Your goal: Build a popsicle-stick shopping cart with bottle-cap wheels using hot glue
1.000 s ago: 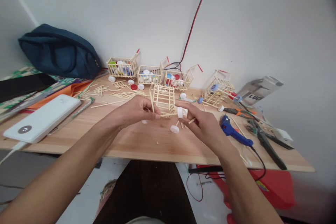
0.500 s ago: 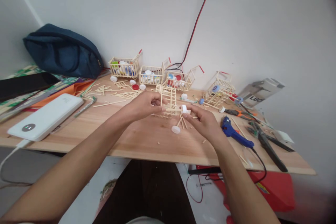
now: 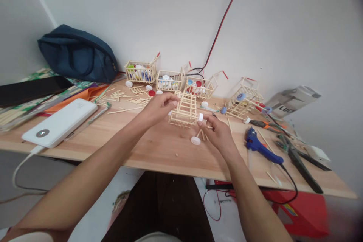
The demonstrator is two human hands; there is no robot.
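A small cart frame of thin wooden sticks (image 3: 184,109) stands on the table between my hands. My left hand (image 3: 162,106) is at its upper left corner, with thumb and fingers closed on the frame. Just right of the frame, my right hand (image 3: 217,130) pinches a white bottle cap (image 3: 200,117) between thumb and fingers. Below that hand a white round cap (image 3: 195,140) rests on the table, beside a few short sticks (image 3: 202,134) partly hidden by my fingers.
Finished stick carts holding bottle caps (image 3: 141,72) line the wall. Loose sticks (image 3: 138,101) lie to the left, near a white power bank (image 3: 60,123) and a blue bag (image 3: 78,55). At right are a blue glue gun (image 3: 262,147), pliers (image 3: 263,124) and a box (image 3: 296,100).
My left hand has moved from the frame's front to its upper left corner. The stick seen between my hands no longer shows there. My right hand still holds the cap; the view has shifted slightly.
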